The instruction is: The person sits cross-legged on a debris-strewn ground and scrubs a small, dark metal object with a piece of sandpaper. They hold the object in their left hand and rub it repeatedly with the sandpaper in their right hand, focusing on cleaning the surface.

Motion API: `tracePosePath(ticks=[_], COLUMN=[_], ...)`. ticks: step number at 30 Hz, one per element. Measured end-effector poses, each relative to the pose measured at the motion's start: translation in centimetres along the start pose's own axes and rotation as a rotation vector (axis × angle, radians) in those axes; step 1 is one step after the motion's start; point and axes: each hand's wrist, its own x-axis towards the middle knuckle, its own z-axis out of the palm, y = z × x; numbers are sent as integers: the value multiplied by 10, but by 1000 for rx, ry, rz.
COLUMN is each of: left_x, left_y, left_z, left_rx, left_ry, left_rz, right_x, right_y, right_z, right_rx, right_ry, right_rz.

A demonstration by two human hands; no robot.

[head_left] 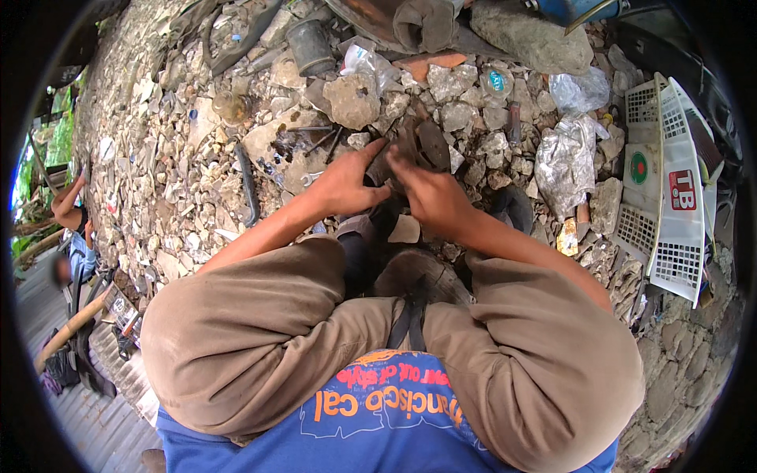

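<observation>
Both my hands meet over stony ground, just beyond my bent knees. Thumb and forefinger of my left hand (pixel 347 185) curve around a dark, rounded metal part (pixel 378 169); its exact kind is unclear. Against its right side, my right hand (pixel 432 199) has its fingers bent onto a rusty brown metal piece (pixel 426 144) with a broad, rounded end. Whether these two pieces are joined I cannot tell, since my fingers cover where they meet. Left of my hands, thin dark rods (pixel 322 139) lie on an oil-stained flat stone (pixel 276 150).
A dark curved bar (pixel 247 185) rests on the rubble at left. Rightward lie a crumpled silvery bag (pixel 566 167) and a white plastic crate (pixel 676 264). A metal can (pixel 310 47) and a big rock (pixel 532 38) stand farther off. Another person (pixel 77 236) is at far left.
</observation>
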Motion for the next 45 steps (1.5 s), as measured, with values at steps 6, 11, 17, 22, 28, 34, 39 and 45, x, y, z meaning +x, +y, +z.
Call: tracePosePath(ticks=[6,11,17,22,28,34,39,45], left_x=[2,2,3,6,4,3,3,2], left_y=[-7,-4,0,-11,-10,4,-13,-11], left_z=[4,2,0,4,7,-3,6,5], left_rx=[-5,5,-43,44,22,-10,-35,6], left_ry=[65,45,40,95,92,7,86,65], left_rz=[87,55,49,118,112,21,127,97], right_x=[-5,-2,0,4,3,14,22,16], right_y=[-1,1,14,1,-7,-4,7,-2], right_z=[3,-2,-3,-3,11,-4,-20,-14], right_rx=[25,-100,-38,81,-41,-107,-54,-62], right_ry=[74,-175,-41,87,37,-177,-149,-141], right_rz=[-102,235,136,-57,80,329,264,140])
